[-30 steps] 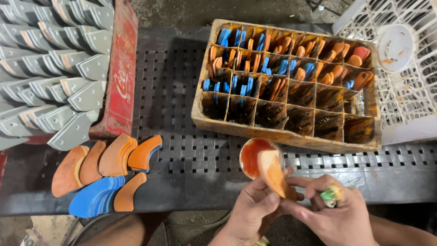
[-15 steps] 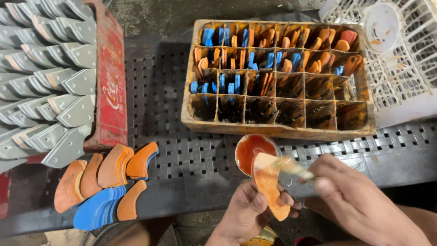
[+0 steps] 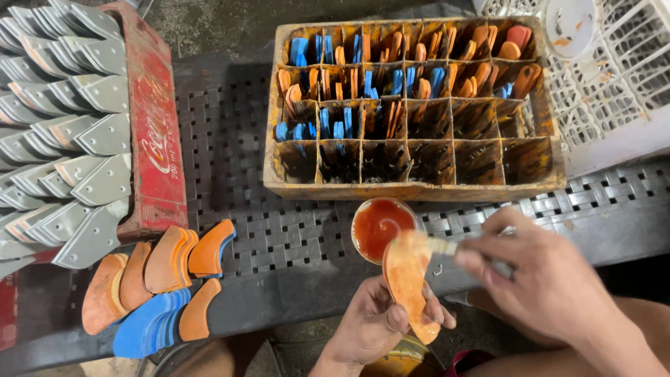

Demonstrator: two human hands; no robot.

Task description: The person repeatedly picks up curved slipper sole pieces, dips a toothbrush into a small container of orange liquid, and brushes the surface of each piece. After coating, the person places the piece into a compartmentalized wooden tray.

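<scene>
Two hands meet low in the view: the left hand point(image 3: 373, 324) is clamped on an orange sole piece point(image 3: 408, 283), its long axis running up and away, tilted slightly left. The right hand point(image 3: 537, 279) grips a brush point(image 3: 447, 246), whose bristles touch the piece's upper end from the right. A cup point(image 3: 377, 225) of orange paint sits just beyond on the desk point(image 3: 279, 230), before the crate point(image 3: 412, 105).
</scene>
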